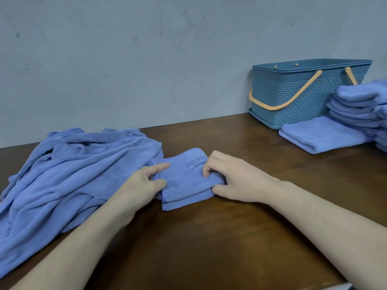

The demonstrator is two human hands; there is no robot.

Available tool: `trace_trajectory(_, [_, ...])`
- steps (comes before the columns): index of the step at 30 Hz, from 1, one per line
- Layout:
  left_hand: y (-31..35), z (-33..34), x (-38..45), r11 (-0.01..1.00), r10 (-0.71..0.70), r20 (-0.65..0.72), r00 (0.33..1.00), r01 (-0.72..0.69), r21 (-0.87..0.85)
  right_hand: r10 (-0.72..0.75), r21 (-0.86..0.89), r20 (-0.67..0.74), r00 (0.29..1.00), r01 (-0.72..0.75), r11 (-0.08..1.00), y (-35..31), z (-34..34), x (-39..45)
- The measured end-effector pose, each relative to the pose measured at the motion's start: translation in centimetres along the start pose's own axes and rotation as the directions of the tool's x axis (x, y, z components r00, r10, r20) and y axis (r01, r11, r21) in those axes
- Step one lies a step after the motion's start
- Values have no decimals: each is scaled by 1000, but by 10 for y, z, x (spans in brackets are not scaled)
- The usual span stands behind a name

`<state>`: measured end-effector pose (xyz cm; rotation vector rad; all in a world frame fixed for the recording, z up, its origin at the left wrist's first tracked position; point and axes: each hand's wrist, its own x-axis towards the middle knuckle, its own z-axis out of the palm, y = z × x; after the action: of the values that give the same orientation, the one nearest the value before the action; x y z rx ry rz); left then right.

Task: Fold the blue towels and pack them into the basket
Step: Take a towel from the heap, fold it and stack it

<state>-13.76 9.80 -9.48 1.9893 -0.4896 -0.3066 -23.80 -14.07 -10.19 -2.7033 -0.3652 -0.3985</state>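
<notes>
A small folded blue towel [184,181] lies on the brown table [209,248] in front of me. My left hand [142,185] pinches its left edge between thumb and fingers. My right hand [230,176] grips its right edge with curled fingers. A loose heap of unfolded blue towels [69,174] spreads over the left of the table, touching the folded towel. The blue woven-look basket [303,95] with orange handles stands at the back right against the wall.
One folded towel [320,135] lies flat just in front of the basket. A stack of several folded towels [360,109] rises at the right edge of view. A grey wall [146,59] runs behind the table.
</notes>
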Motion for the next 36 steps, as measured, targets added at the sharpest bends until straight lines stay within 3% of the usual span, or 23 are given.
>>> trace_trajectory(5, [1, 7, 2, 988, 92, -75, 993, -81, 134, -28, -14, 29, 999, 28, 999, 3, -3, -4])
trace_trajectory(8, [-1, 10, 7, 956, 88, -68, 994, -65, 287, -30, 119, 7, 1000, 29, 992, -1, -5, -7])
trace_trajectory(11, [0, 7, 5, 908, 70, -79, 994, -31, 417, 139, 358, -133, 981, -83, 930, 2, -7, -5])
trace_trajectory(13, [5, 6, 0, 883, 85, -75, 993, -40, 468, 328, 396, -194, 925, -232, 888, 5, -10, -1])
trace_trajectory(15, [9, 9, -3, 843, 102, -55, 993, -56, 535, 508, 361, -141, 850, -434, 825, 6, -10, 5])
trace_trajectory(17, [11, 12, -3, 800, 92, -29, 995, -57, 597, 599, 327, 9, 800, -569, 755, 3, -10, 12])
trace_trajectory(19, [17, 18, -3, 790, 80, 0, 997, -64, 610, 609, 296, 128, 783, -616, 730, -1, -8, 19])
trace_trajectory(22, [27, 26, -3, 751, 143, 42, 989, -136, 646, 588, 378, 161, 793, -600, 705, -5, -6, 25])
trace_trajectory(24, [26, 30, -3, 805, 212, 32, 977, -193, 561, 556, 527, 158, 816, -546, 651, -7, -6, 26])
trace_trajectory(27, [15, 33, -1, 919, 294, -39, 955, -272, 287, 484, 737, 155, 861, -428, 524, -11, -12, 21])
trace_trajectory(30, [17, 36, 6, 984, 141, -107, 984, -152, -97, 429, 838, 116, 896, -320, 442, -13, -23, 13])
trace_trajectory(32, [26, 36, 9, 891, -9, -3, 1000, 7, -453, 433, 897, 111, 895, -278, 344, -12, -30, 8])
trace_trajectory(33, [29, 35, 11, 784, -37, 136, 990, 113, -610, 435, 915, 115, 893, -266, 304, -11, -34, 5])
trace_trajectory(34, [35, 36, 10, 674, -18, 303, 953, 235, -700, 441, 925, 116, 890, -258, 277, -9, -38, 2])
trace_trajectory(36, [44, 44, 8, 581, 28, 508, 861, 399, -709, 456, 931, 102, 884, -246, 269, -4, -46, -4])
